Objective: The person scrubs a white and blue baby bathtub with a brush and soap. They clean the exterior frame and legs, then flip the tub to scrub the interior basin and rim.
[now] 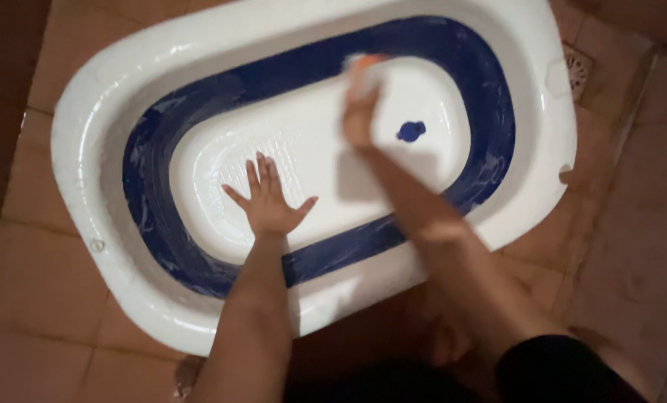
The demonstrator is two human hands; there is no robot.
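Left hand [268, 200] lies flat, fingers spread, on the white floor of the oval tub [87, 149], near-left of centre. Farther right, right hand [359, 112], blurred, fingers clamped on a white-orange sponge [365, 69] against the blue band. Blue plug [411, 131] just right. Floor drain [577, 69] far right.
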